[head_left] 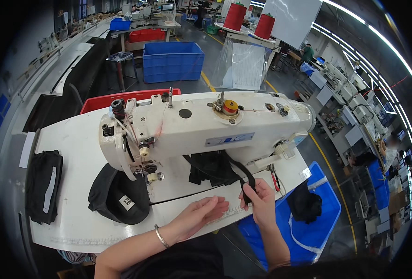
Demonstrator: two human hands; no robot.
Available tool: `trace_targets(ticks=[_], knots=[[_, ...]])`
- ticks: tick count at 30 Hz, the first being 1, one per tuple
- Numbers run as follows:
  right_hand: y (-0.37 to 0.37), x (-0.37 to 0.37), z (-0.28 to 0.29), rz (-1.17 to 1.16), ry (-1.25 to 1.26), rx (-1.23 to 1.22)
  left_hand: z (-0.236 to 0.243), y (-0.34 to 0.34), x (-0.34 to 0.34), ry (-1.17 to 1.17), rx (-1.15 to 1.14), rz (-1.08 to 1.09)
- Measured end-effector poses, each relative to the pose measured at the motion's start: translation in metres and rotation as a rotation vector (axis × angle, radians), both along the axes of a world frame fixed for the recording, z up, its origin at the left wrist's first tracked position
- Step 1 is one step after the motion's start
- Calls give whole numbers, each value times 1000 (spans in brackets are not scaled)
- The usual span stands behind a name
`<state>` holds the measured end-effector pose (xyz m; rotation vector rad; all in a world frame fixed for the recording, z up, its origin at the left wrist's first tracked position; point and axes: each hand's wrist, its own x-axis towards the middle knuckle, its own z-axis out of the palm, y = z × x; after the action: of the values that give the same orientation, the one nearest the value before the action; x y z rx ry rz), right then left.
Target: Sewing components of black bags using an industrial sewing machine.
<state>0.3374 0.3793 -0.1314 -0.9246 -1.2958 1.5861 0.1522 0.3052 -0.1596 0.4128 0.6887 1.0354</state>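
Your right hand (261, 197) pinches a flat black strap (246, 171), curving out from limp black fabric (211, 168) beneath the enamelled sewing machine (180, 122). Your left hand (207, 211) cups loosely, fingers extended, above the smooth white tabletop (178, 203).

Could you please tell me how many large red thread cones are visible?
2. The left cone stands beyond the sewing machine, near the picture's top edge; the right cone stands just beside it. Others could be hidden in the cluttered background.
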Motion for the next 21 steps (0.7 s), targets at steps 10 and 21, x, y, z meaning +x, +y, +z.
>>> trace_targets(ticks=[10, 21], knots=[[-106, -17, -21, 416, 51, -36, 16, -27, -33, -76, 79, 293], [-156, -18, -27, 488, 378, -577, 48, -151, -83, 94, 247, 663]])
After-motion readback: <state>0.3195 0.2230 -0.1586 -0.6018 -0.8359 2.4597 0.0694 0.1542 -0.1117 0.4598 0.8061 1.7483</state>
